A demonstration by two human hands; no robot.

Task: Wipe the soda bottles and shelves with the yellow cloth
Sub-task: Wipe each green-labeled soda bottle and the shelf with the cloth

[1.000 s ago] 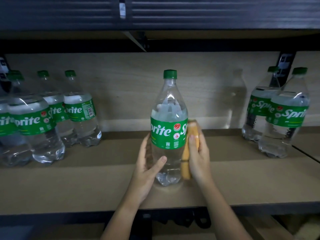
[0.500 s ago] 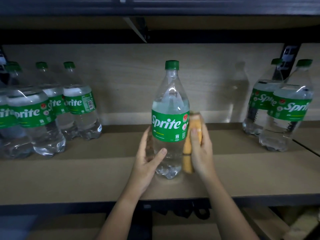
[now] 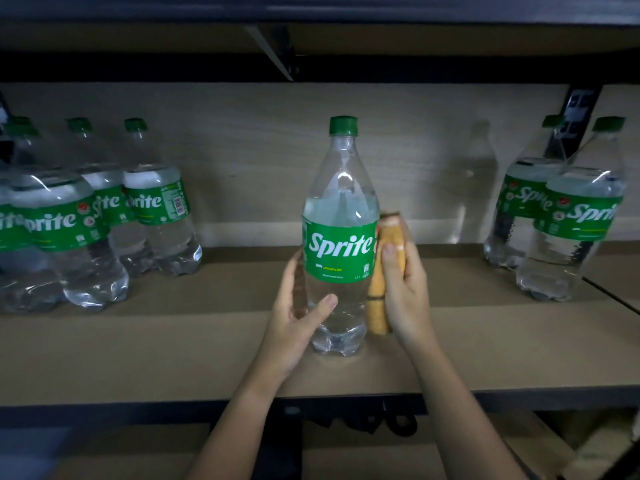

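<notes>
Clear plastic, centre: I see one Sprite bottle standing upright on the shelf, green cap on, label facing me.
Left hand: it grasps the lower body of that bottle from about 8 o'clock, fingers wrapped behind the clear plastic and thumb across the front below the label.
Right hand: it grips the yellow cloth, fingers curled round it, thumb on the near face.
Cloth against bottle: the cloth sits at 3 o'clock of the bottle, folded into an upright strip and pressed to the bottle's side from label height down towards the base; its upper end is motion-blurred.
Cloth against hand: it lies between my right palm and the bottle, its lower end hanging below the fingers.
Left group: several more Sprite bottles stand close together at 9 o'clock, well apart from the held one.
Right pair: two more bottles stand at 3 o'clock near the shelf's far end, the nearer one overlapping the other.
Back panel: pale wood behind the bottles, at 12 o'clock.
Above: the dark underside of the upper shelf, with a metal bracket.
</notes>
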